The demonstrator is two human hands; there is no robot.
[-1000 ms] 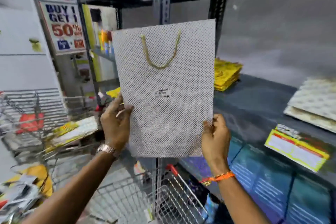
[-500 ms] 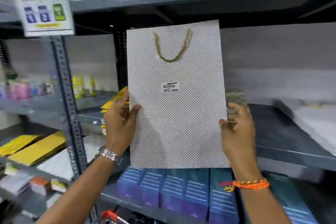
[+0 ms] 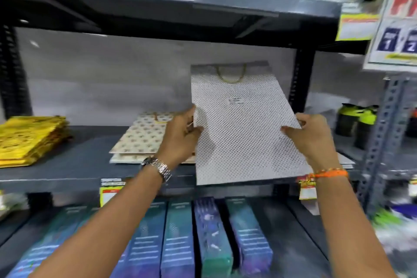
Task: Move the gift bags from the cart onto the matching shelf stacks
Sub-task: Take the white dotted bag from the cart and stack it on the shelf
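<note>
A flat white dotted gift bag (image 3: 243, 128) with a gold cord handle tilts back over the grey middle shelf (image 3: 74, 165). My left hand (image 3: 180, 135) grips its left edge and my right hand (image 3: 309, 135) grips its right edge. Its lower edge hangs past the shelf front. Under it at the right a thin pale stack (image 3: 345, 161) shows only a corner. A cream patterned bag stack (image 3: 144, 140) lies just left of my left hand. A yellow bag stack (image 3: 29, 140) sits at the shelf's far left. The cart is out of view.
The upper shelf (image 3: 171, 0) overhangs close above. Blue and teal boxes (image 3: 178, 239) fill the lower shelf. Price tags (image 3: 306, 187) hang from the shelf front. A promo sign (image 3: 397, 25) and green-capped bottles (image 3: 358, 122) are at the right, behind a slotted upright (image 3: 383, 133).
The view swung right along the shelving. The dotted bag went from upright in front of me to leaning back over the middle shelf, lower and further right. Both hands kept their grip.
</note>
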